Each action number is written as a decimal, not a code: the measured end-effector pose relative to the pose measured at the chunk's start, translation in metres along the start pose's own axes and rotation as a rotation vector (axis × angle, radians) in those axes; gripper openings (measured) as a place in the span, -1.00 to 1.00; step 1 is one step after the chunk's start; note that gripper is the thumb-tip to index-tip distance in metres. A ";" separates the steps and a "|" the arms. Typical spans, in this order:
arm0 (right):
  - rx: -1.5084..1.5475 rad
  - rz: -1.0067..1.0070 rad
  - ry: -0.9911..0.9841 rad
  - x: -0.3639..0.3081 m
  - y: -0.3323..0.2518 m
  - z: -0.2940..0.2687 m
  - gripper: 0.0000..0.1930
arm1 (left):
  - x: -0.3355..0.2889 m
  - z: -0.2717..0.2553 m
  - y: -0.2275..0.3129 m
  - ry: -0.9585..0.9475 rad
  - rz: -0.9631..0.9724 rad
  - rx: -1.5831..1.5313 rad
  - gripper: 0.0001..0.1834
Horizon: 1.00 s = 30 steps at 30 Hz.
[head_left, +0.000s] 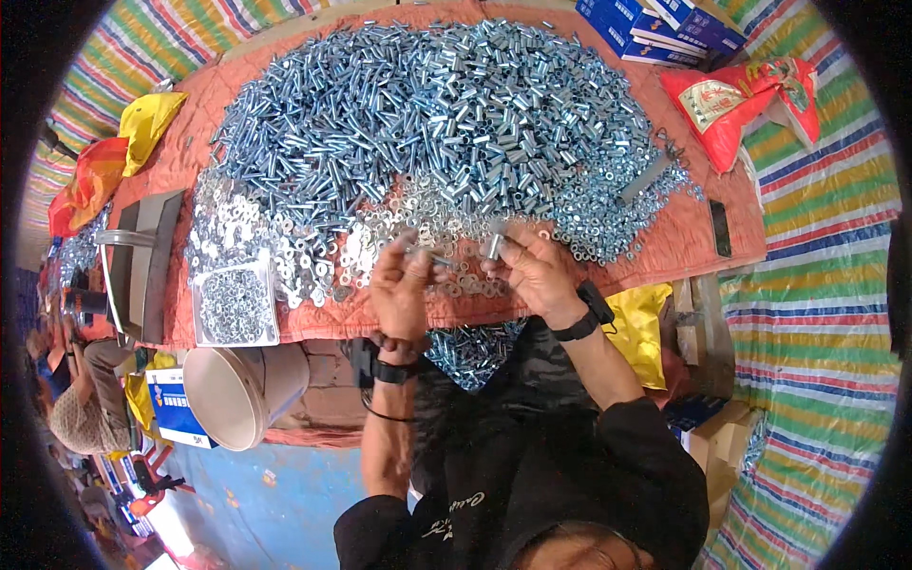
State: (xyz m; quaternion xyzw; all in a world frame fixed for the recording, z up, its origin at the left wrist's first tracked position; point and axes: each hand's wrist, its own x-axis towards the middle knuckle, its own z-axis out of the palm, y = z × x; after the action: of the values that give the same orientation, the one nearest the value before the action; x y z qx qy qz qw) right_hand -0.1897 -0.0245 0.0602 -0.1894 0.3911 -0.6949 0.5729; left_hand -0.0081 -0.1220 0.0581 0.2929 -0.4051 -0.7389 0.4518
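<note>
right hand pinches a short metal sleeve between thumb and fingers, above the loose washers near the table's front edge. left hand is near it, not touching, fingers curled beside a slim metal piece; blur there, so cannot tell whether they are clamped on it. handling, my judgement: grip the sleeve by its sides, keep its end clear of the fingertips, steady both wrists, and stay low over the red cloth so a slip does not roll far.
</note>
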 end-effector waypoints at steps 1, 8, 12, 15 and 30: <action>0.010 -0.041 -0.066 -0.002 0.002 0.001 -0.73 | -0.007 0.008 -0.002 0.020 -0.041 -0.026 -0.63; 0.051 -0.160 -0.083 -0.014 0.008 0.013 -0.76 | -0.032 0.026 -0.016 -0.009 -0.122 -0.285 -0.72; -0.004 -0.204 -0.027 -0.019 0.020 0.015 -0.77 | -0.038 0.023 -0.030 0.031 -0.156 -0.377 -0.68; -0.164 -0.216 0.012 -0.028 0.025 0.021 -0.79 | -0.045 0.022 -0.038 0.100 -0.196 -0.374 -0.66; -0.945 -0.200 -0.097 -0.053 0.022 0.009 -0.81 | -0.090 0.015 -0.031 -0.058 0.248 0.799 -0.76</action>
State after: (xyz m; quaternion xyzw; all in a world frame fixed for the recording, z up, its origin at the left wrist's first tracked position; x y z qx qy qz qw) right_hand -0.1540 0.0216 0.0587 -0.4979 0.6165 -0.4832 0.3722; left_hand 0.0043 -0.0273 0.0445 0.3730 -0.7046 -0.4716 0.3768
